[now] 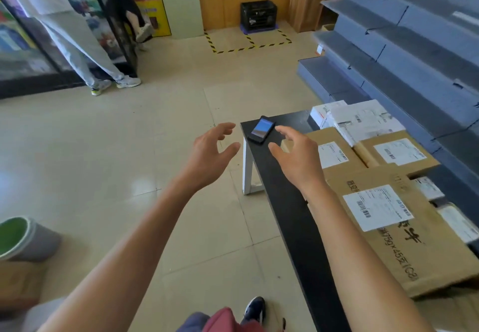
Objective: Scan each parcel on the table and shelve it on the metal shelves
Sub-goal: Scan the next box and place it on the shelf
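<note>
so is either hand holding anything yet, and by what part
Nothing is held. The left hand and right hand are both open in the air, short of the scanner lying on the table.

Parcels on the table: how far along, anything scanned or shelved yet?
Done: nothing visible; the metal shelves look bare. In hand: nothing; left hand and right hand hover open near the scanner lying at the table corner. Left: all parcels remain piled on the table.

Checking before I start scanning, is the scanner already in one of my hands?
No, the scanner lies on the far corner of the black table, with both hands open and holding nothing.
</note>
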A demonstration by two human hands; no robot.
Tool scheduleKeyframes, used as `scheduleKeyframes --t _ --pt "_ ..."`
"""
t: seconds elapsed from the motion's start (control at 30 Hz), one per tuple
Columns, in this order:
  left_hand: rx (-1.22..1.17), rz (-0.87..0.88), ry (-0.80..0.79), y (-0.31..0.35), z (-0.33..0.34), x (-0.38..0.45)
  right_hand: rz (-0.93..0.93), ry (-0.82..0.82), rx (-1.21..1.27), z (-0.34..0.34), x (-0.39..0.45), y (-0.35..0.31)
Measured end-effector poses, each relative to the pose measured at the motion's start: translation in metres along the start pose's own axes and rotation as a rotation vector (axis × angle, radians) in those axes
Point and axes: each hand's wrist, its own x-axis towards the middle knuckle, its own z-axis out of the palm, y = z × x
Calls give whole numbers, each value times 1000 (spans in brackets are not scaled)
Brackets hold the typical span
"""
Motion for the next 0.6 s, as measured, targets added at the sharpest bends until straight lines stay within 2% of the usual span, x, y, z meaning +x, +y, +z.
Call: scheduleKeyframes --t 0.37,0.6 --pt "-29 -11 -33 -23 16 93 84 -14 -23 16 79 24" --pt "-79 -22 -121 -62 17 173 138 13 -77 50 146 29"
